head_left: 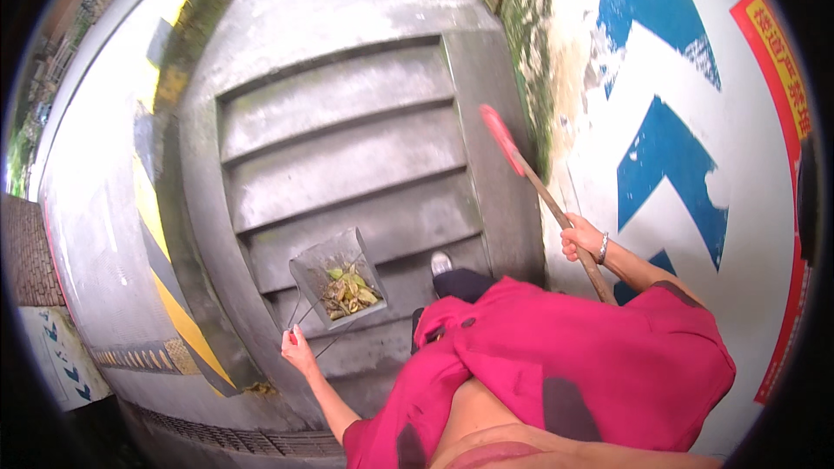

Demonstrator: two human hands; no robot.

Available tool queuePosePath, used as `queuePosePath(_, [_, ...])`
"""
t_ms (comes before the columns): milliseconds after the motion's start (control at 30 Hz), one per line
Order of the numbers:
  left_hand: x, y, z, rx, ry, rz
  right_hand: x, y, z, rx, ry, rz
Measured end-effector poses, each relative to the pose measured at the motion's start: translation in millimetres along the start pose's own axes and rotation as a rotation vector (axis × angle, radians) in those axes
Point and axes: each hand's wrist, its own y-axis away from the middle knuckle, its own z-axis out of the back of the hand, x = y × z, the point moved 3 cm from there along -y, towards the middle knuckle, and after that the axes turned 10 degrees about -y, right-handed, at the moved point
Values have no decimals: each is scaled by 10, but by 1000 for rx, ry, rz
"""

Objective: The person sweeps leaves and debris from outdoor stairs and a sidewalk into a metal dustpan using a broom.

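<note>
My left hand (297, 350) is closed round the thin wire handle of a grey dustpan (328, 252). The pan hangs over the lower steps, just beyond that hand. Yellow, green and brown dry leaves (349, 292) lie heaped inside it. Off to the right, my right hand (584, 237), with a bracelet at the wrist, grips the wooden stick of a broom (504, 142). Its flat red head points away from me, above the right border of the stairs. Bristles cannot be made out.
Grey concrete steps (347, 148) run ahead between raised borders. On the right stands a white wall (599, 156) with blue arrows and a red banner (773, 61). A yellow-and-grey striped edge (178, 313) follows the left side. My shoe (441, 262) rests on a step.
</note>
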Motion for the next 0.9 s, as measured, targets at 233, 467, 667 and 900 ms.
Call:
queuePosePath(233, [-696,-1328,59,38,-96,-65,563,-533,-260,75,-96,-46])
queuePosePath(467, [-1143,-2132,-277,46,11,-95,1224,-685,-969,237,368,124])
queuePosePath(667, [-1439,-2669,-690,99,16,-93,2077,-1684,-1757,139,586,261])
queuePosePath(900, [-1685,-3244,-928,185,18,-181,2410,-2820,-2851,53,933,200])
